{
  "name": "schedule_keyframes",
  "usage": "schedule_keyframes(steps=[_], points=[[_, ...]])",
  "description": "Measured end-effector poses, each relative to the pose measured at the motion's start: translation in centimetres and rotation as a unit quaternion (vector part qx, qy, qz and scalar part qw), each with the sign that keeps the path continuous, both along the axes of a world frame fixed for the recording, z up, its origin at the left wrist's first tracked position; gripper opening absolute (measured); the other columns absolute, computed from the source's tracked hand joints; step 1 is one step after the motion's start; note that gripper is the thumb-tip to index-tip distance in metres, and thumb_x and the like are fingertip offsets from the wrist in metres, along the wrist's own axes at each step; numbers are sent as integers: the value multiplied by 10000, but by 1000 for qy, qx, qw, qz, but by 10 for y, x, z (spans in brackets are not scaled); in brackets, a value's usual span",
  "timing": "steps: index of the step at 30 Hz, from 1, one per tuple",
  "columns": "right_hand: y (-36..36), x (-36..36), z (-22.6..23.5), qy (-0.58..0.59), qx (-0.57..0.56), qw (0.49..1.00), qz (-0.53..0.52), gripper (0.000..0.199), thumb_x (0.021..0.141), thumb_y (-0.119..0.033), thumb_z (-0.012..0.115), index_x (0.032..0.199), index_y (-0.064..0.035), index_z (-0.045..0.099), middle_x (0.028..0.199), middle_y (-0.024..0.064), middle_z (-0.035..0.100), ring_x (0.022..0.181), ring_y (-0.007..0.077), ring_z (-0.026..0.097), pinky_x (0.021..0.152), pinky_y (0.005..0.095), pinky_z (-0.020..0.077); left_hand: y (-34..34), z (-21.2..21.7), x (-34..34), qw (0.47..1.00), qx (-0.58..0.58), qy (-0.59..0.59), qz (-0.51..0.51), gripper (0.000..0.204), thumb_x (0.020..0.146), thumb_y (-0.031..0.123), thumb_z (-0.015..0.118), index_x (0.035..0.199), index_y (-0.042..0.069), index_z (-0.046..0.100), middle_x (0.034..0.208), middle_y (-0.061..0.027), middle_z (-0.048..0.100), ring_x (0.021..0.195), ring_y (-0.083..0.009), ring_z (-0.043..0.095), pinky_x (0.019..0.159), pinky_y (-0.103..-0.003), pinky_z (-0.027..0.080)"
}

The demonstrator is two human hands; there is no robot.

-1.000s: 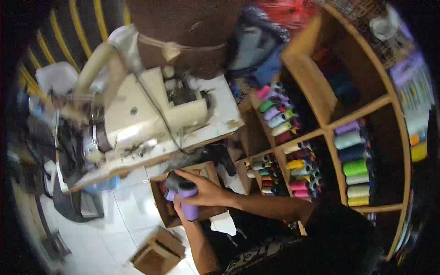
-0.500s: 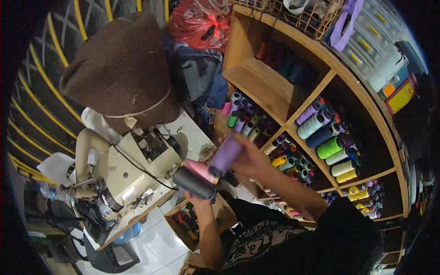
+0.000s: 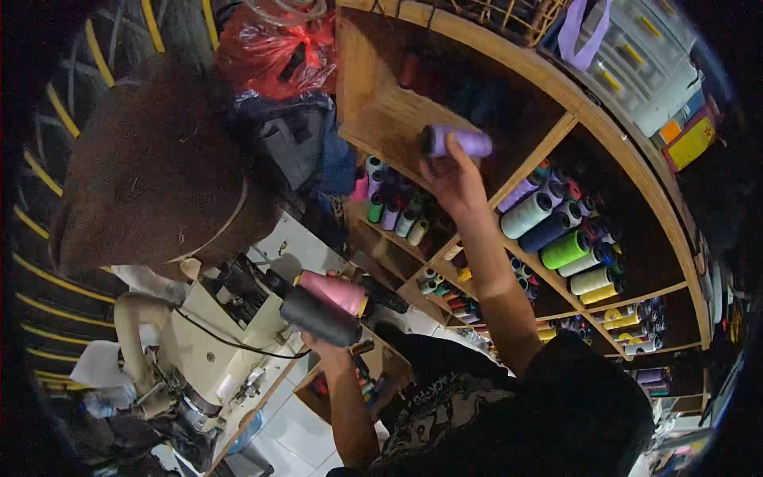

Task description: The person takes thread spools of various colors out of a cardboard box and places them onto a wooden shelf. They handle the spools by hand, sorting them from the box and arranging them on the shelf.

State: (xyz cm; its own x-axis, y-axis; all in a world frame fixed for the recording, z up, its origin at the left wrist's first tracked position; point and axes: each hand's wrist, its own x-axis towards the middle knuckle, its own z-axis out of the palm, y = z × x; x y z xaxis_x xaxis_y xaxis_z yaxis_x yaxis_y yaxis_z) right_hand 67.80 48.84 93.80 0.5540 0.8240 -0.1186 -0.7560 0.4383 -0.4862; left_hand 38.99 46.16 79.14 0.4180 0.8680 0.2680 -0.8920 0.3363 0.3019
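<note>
My right hand (image 3: 457, 179) grips a purple thread spool (image 3: 474, 144), raised in front of the upper compartment of the wooden shelf (image 3: 381, 107). The thumb lies along the spool, which is tipped on its side. Lower and to the left, my left hand (image 3: 327, 354) is closed around a dark grey thread spool (image 3: 318, 316). A pink thread spool (image 3: 340, 292) lies right against the grey one, also held in that hand. Both are tilted above the edge of the cream sewing machine (image 3: 211, 350). Most of the left fingers are hidden behind the spools.
Several coloured thread spools fill the shelf's lower compartments, with a bright green spool (image 3: 566, 250) among them. A brown cloth bundle (image 3: 151, 175) stands behind the machine. A red plastic bag (image 3: 278, 56) sits beside the shelf. Below my left hand is an open box (image 3: 314, 401).
My right hand has carried the purple spool away from the pink and grey ones, up and right to the upper compartment. The view has swung toward the shelf. My left hand keeps its two spools.
</note>
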Motion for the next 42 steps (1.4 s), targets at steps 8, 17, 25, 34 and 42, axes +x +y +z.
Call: schedule_keyframes(steps=[8,17,25,34,42], points=[[59,111,-24,-390,-533,595,-458,241,807,-182,593,886,44,561,804,154,609,743,286,596,672,401,460,15,4,-5,993,-69,-55,-74,841,657,423,729,1315,64,350,1357,-177,325,1262,-355,305,1074,-487,184],[90,225,-93,-403,-571,556,-449,219,818,-150,536,867,53,600,831,162,634,731,306,606,643,423,455,20,-48,-37,978,-48,-164,-117,666,852,304,537,1375,30,228,1416,-206,227,1313,-326,229,1098,-462,95],[86,236,-89,-419,-613,534,-405,238,801,-192,572,874,30,618,903,182,626,810,294,608,679,412,467,18,-39,-51,995,-28,-70,-71,877,701,310,683,1384,29,209,1400,-214,245,1331,-361,170,1079,-544,35],[72,220,-62,-395,-652,540,-358,263,783,-238,613,882,4,637,984,204,618,898,280,611,721,400,481,21,-45,-55,996,-34,-60,-59,839,709,314,664,1367,14,239,1385,-191,289,1300,-344,251,1094,-500,106],[27,-95,25,-646,-361,657,144,258,828,-233,623,1008,-50,625,891,50,647,791,137,587,715,277,471,22,-56,-46,979,-153,133,-11,599,738,223,560,1260,-26,404,1262,-160,467,1127,-297,489,970,-469,396]])
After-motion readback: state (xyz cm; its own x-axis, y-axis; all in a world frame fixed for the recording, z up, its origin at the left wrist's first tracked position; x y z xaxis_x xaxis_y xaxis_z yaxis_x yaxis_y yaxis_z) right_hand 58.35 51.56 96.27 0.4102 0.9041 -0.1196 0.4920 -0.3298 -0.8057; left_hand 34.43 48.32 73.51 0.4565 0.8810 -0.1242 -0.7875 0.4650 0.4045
